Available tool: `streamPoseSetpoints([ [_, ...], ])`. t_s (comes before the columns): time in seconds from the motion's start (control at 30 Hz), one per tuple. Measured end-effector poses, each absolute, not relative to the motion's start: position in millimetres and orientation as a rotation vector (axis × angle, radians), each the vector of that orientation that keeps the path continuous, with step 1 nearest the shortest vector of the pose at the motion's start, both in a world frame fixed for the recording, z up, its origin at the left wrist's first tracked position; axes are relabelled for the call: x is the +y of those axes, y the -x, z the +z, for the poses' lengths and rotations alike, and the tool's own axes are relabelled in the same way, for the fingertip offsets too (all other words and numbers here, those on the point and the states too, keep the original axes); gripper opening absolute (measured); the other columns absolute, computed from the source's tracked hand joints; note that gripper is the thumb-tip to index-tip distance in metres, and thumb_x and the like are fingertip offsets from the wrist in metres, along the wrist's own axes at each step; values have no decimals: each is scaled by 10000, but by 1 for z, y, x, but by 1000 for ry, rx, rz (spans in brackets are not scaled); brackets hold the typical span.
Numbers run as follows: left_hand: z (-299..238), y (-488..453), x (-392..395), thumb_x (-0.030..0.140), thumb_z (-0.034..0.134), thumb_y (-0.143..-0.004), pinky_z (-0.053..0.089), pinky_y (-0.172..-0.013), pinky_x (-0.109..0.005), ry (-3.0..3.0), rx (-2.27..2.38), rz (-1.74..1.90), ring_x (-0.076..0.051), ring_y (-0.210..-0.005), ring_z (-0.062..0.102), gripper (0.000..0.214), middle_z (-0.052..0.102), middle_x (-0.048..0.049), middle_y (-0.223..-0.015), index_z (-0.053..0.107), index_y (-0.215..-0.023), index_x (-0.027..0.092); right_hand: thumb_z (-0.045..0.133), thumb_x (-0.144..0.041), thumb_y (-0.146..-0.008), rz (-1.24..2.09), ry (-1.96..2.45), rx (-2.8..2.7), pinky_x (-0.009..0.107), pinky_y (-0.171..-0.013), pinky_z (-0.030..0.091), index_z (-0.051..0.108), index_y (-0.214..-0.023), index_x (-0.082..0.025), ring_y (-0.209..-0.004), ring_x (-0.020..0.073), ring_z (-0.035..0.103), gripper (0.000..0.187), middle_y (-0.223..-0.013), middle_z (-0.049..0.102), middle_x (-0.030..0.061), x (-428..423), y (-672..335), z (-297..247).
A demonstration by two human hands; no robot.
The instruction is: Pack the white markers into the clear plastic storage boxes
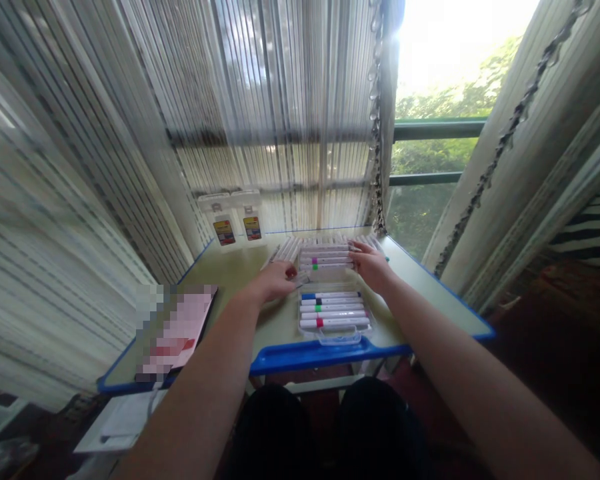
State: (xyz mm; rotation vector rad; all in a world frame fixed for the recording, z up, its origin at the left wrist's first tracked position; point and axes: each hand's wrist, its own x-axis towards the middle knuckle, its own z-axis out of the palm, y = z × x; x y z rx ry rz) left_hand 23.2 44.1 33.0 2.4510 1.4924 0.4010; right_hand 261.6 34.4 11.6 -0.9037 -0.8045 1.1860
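Observation:
A clear plastic case [373, 328] lies unfolded on the table, its handle towards me. In its near half is a row of white markers [334, 309] with blue, black, green and red bands. More white markers [327, 256], with purple and green bands, lie in the far half. My right hand [373, 265] has its fingers bent round the right ends of these far markers. Left of the case, my left hand [276, 279] is closed, its fingertips beside a small clear piece [301, 280]. What it grips is unclear. Loose white markers [288, 249] lie behind it.
Two clear packages with yellow labels [253, 229] stand at the table's back left. A pink flat item [193, 320] lies at the left edge. The table [235, 313] has a blue rim and front trough [300, 357]. Curtains [280, 160] hang behind.

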Motion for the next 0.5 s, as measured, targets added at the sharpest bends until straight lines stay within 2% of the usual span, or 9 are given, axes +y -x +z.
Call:
streamPoseSetpoints([
  [0.13,33,-24,45,273,595,-639,470,-720,-298,-2448,1558,330,-246,-847,626,373,670,-126,-988,646,-980,129,529,-39,-694,1220,923,-770,208,-479,464,602,-888,-173,-485,97,562,246,-582,612,-21,30,-260,17],
  [0.3,34,-24,48,222,545,-682,466,-690,-293,-2390,1726,209,-257,-859,637,263,683,-136,-988,661,-905,144,521,-79,-745,1249,920,-764,195,-456,450,589,-880,-167,-480,93,557,175,-578,601,-21,30,-259,18],
  [0.5,33,-20,50,238,509,-736,464,-697,-324,-2369,1806,255,-273,-854,639,262,685,-152,-984,665,-930,155,522,-90,-744,1245,920,-799,186,-455,437,584,-878,-161,-490,90,554,164,-588,594,-18,34,-259,14],
])
